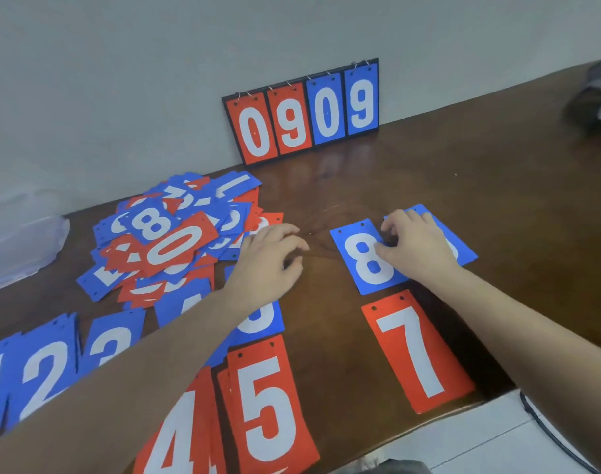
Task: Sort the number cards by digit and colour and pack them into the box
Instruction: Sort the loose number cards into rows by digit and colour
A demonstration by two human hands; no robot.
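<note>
Head view showed my right hand [417, 246] with curled fingers pinching the edge of a blue 8 card [367, 260] lying flat on the brown wooden table [497, 186], beside another blue card [463, 249] partly hidden under that hand. My left hand [270, 260] hovered loosely curled, its grip holding nothing, near the mixed heap of red and blue cards [169, 241]. A red 7 card [417, 350] lay just below the 8.

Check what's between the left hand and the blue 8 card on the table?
Head view: only bare wooden table lies between the left hand and the blue 8 card; no card sits in that gap.
</note>
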